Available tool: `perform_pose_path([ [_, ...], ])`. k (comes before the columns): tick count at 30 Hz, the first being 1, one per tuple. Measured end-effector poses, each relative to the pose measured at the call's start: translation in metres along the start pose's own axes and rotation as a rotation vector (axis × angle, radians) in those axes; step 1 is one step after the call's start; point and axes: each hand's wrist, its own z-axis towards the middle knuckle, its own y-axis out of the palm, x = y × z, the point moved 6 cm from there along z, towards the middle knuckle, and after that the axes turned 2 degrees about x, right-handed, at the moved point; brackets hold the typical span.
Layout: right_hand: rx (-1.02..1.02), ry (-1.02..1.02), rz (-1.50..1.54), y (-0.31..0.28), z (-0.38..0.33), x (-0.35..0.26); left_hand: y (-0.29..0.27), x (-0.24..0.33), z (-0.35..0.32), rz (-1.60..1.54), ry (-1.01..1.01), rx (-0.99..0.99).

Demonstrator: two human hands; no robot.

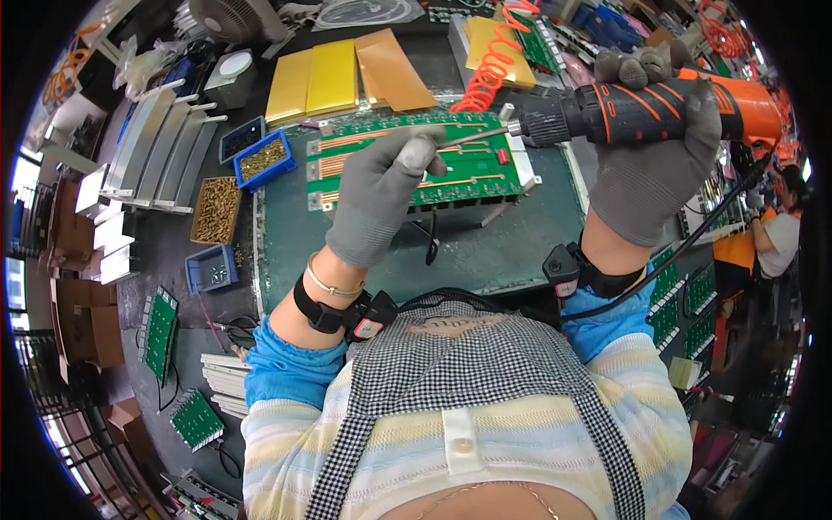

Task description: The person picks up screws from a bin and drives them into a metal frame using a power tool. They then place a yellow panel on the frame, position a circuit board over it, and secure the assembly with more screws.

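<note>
From the head view, the right hand (656, 169), in a grey glove, has its grip clenched around the black-and-orange electric screwdriver (659, 111), which is held level with its bit (475, 136) pointing toward the person's left. The left hand (379, 192), also gloved in grey, is raised with its grip pinched at the tip of that bit; whether a screw sits between the fingertips is too small to tell. Just beyond both hands lies the green circuit board (416, 160) with copper strips, resting on a green mat (485, 243) on the table (173, 286). To the person's left stand a blue bin of brass parts (264, 160), a tray of brass parts (217, 208) and a smaller blue bin (211, 269). An orange coiled cord (490, 65) runs away from the tool. By my judgement, the step in hand is readying the bit, either loading a fastener or steadying the tip, before driving into the board. The next move would call for tipping the tool upright, lowering the bit onto a hole in the board, and keeping the left fingers clear as it spins.
</note>
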Motion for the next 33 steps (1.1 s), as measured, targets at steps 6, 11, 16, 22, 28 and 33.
perform_pose_path([
  [6,-0.056,-0.043,-0.511,-0.031,-0.019,-0.018,0.026,-0.019,0.009,0.794,0.073,-0.009],
  [11,-0.035,-0.063,-0.336,-0.041,-0.028,-0.007,0.041,-0.034,0.009,0.972,0.252,-0.062],
  [16,-0.057,-0.058,-0.364,-0.038,-0.029,0.007,0.046,-0.039,0.011,1.0,0.306,-0.07],
  [22,-0.195,-0.018,-0.66,-0.03,-0.028,0.014,0.049,-0.041,0.013,1.019,0.321,-0.066],
  [28,-0.472,0.096,-0.82,-0.011,-0.017,0.028,0.048,-0.043,0.014,1.01,0.388,-0.045],
  [33,-0.465,0.288,-0.587,-0.026,0.0,0.046,0.051,-0.045,0.017,1.017,0.32,-0.074],
])
